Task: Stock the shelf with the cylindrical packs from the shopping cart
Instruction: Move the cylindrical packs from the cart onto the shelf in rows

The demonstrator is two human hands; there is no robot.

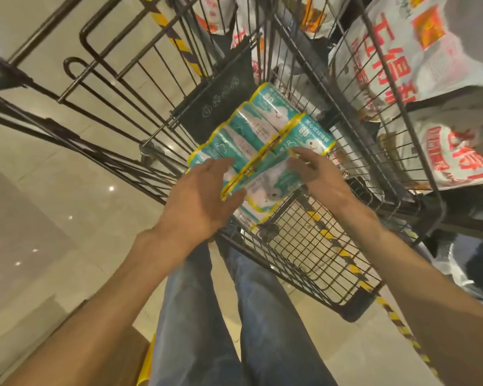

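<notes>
Head view, packs: the cylindrical packs (258,146) are lying in two rows inside the shopping cart (312,254), against its near wall.
Left hand: the left hand (204,196) is resting on the near-left row, fingers (220,165) straight and apart, gripping nothing.
Right hand: the right hand (318,171) is touching the right row, fingers spread and flat, likely bracketing the bundle for a two-handed lift.
Room: wire walls are hemming all sides; only upward seems free.
Shelf side: white printed bags (418,51) are crowding the cart's right edge.

White bags w/ red print (418,51) sit stacked at right. Yellow-black floor tape (396,316) runs diag. over beige tile floor (53,218); blue jeans (262,330) below.
</notes>
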